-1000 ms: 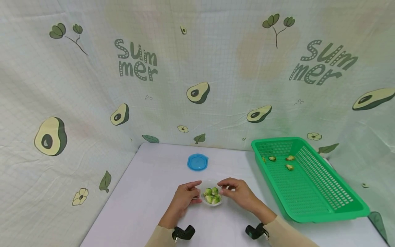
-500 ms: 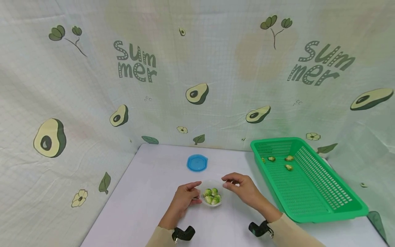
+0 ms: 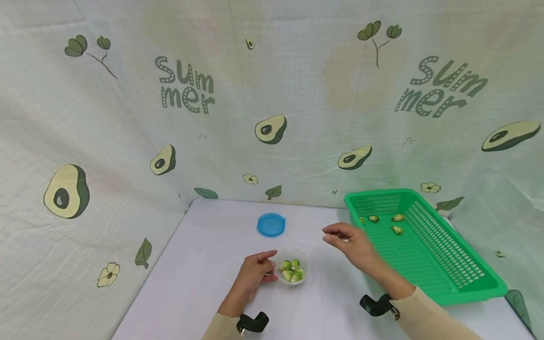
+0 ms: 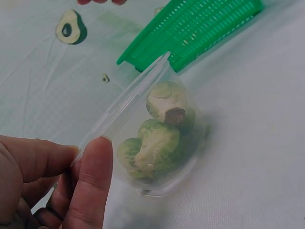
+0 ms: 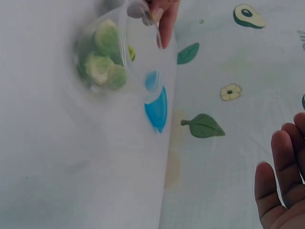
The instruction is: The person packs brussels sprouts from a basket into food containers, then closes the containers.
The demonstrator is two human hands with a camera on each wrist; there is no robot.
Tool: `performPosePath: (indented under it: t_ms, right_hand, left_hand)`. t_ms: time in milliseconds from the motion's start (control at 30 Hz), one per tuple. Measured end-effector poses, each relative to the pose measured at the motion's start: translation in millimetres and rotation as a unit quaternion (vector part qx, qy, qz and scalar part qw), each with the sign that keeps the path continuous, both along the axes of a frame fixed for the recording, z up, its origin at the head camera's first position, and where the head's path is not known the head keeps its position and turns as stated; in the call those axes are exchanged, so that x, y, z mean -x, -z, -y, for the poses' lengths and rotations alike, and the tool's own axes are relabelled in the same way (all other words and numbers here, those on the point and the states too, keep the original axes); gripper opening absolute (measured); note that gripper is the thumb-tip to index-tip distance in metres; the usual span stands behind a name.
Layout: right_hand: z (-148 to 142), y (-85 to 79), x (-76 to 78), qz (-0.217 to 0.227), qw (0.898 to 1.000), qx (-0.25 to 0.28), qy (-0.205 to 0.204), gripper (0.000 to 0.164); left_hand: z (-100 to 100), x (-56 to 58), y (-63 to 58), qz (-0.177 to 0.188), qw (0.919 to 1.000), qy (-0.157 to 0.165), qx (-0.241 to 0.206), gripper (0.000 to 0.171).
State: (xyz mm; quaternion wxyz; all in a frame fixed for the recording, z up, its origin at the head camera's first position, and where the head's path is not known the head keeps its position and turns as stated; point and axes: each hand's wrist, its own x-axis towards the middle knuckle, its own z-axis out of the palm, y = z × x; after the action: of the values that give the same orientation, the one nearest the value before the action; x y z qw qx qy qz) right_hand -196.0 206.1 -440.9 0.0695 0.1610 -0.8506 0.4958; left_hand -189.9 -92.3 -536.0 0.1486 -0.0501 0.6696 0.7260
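Observation:
My left hand (image 3: 254, 273) grips the rim of a small clear plastic bowl (image 3: 303, 259) on the table, with its fingertips at the bowl's left side. Several Brussels sprouts (image 3: 291, 271) lie inside, seen through the wall in the left wrist view. My right hand (image 3: 353, 246) is in the air between the bowl and a green plastic basket (image 3: 429, 264), its fingers loosely bent and holding nothing. In the right wrist view the fingers (image 5: 284, 164) of that hand show at the lower right. A few more Brussels sprouts (image 3: 397, 230) lie at the basket's far end.
A blue lid (image 3: 271, 225) lies flat on the white table (image 3: 221, 236) behind the bowl. The basket stands along the table's right side. A cloth (image 3: 306, 94) printed with avocados hangs behind the table and at both sides.
My right hand has left the bowl's right side and moved right and away toward the basket. The left hand and the bowl have stayed in place.

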Motion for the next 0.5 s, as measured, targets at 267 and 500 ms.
performPosePath:
  t_ms: [267,500]
  right_hand:
    - [-26,-19.7,4.3,-0.034,0.999,-0.018,0.038,0.022]
    - [-53,-31.0,11.0,-0.062,0.995,-0.023,0.079,0.028]
  left_hand:
    - [0,0.4,-1.5,0.004,1.0000,-0.001,-0.002,0.046]
    - [1,-1.2,-3.5,-0.002,1.0000,0.002,-0.004,0.049]
